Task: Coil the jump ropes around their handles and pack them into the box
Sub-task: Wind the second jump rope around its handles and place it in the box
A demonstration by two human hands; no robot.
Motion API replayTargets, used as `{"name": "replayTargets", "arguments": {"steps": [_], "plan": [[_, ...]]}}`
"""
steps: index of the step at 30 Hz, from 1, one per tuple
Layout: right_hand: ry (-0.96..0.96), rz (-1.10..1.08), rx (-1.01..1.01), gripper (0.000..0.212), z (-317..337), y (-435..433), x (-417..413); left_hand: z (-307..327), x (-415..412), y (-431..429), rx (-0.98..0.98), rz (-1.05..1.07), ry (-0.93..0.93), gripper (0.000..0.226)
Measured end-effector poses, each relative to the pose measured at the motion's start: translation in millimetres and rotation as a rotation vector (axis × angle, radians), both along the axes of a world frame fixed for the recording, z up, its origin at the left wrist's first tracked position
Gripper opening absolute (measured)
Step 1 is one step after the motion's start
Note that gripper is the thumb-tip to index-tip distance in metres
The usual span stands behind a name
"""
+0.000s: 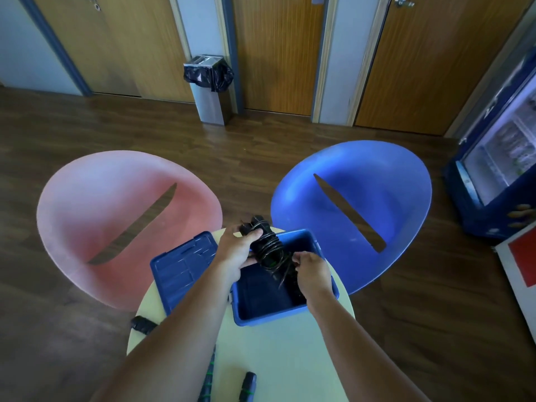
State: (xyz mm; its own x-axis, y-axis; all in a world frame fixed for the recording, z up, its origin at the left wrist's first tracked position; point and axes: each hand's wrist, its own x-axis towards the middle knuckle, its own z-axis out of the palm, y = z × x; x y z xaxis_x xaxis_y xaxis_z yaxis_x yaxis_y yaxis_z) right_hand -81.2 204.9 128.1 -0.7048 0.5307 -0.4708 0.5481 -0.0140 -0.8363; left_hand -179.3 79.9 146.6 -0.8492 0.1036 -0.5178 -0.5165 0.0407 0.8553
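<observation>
A black jump rope point(268, 248), its cord coiled round its handles, hangs over the far end of the open blue box point(261, 317). My left hand point(236, 250) grips the upper part of the bundle. My right hand point(311, 271) pinches the loose cord at the bundle's lower end, just above the box's inside. More jump rope handles point(248, 385) with green bands lie on the table near me, and another black handle point(142, 324) lies at the table's left edge, partly hidden by my left arm.
The blue box lid point(179, 265) lies on the round pale table point(278, 358) left of the box. A pink chair point(116, 221) and a blue chair point(353, 207) stand beyond the table. A bin point(210, 88) stands by the doors; a fridge point(501, 169) is right.
</observation>
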Motion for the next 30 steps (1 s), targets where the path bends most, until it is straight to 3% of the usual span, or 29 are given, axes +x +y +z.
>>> {"name": "replayTargets", "arguments": {"steps": [2,5,11,15,26,30], "plan": [[-0.094,0.098,0.195,0.038,-1.0,12.6,3.5,-6.6,-2.9,2.1,-0.068,-0.037,0.02,0.026],[-0.128,0.205,0.481,0.029,-4.6,31.5,8.0,-28.3,-5.0,8.3,-0.182,-0.118,0.017,0.021],[-0.196,0.326,0.707,0.033,-31.6,63.0,17.1,-85.4,4.7,16.4,-0.338,-0.179,-0.038,0.031],[-0.186,0.342,0.667,0.025,-47.7,73.8,24.6,-107.0,2.4,19.4,-0.394,-0.147,-0.044,0.039],[-0.069,0.257,0.574,0.021,-68.4,88.2,27.6,-151.9,10.5,30.1,-0.488,-0.204,-0.056,0.03],[-0.062,0.23,0.51,0.025,-69.5,90.9,28.8,-153.3,17.2,27.2,-0.487,-0.353,-0.071,0.058]]}}
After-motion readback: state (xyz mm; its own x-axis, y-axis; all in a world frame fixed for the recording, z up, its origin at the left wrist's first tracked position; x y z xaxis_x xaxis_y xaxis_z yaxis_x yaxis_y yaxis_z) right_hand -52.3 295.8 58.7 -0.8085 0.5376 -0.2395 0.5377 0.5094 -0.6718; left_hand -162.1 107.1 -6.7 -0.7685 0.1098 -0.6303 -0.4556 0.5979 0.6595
